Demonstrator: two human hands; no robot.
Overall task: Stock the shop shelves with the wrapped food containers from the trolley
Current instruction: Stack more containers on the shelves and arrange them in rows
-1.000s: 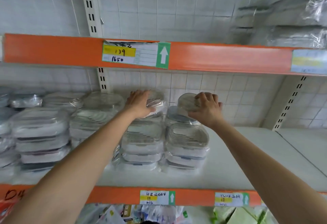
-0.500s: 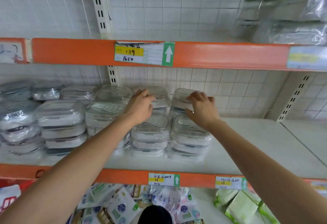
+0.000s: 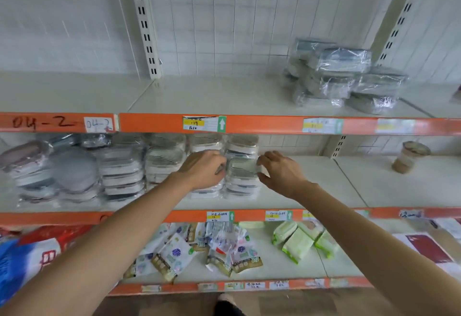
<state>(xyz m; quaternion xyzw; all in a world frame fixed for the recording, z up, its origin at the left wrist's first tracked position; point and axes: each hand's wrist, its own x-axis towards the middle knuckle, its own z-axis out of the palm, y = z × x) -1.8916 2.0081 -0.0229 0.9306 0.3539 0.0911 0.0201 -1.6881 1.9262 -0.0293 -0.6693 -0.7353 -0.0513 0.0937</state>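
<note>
Several stacks of clear wrapped food containers [image 3: 122, 166] fill the left half of the middle shelf [image 3: 311, 186]. The rightmost stack [image 3: 241, 166] stands between my hands. My left hand [image 3: 203, 169] lies over the neighbouring stack [image 3: 204, 192], its bent fingertips against the left side of the rightmost stack. My right hand [image 3: 279, 173] is at that stack's right edge with fingers loosely spread, the tips touching the wrap. Neither hand grips a container. The trolley is out of view.
More wrapped containers [image 3: 344, 76] are piled on the right of the top shelf [image 3: 199, 96]. A brown lidded cup [image 3: 409, 157] stands on the middle shelf's right. Sachets [image 3: 199, 248] and green packs [image 3: 296, 239] lie on the bottom shelf. Orange shelf edges [image 3: 262, 124] carry price labels.
The view has dropped back and tilted up, showing the top shelf's surface. Both hands have come down from the tops of the stacks to the sides of the rightmost stack.
</note>
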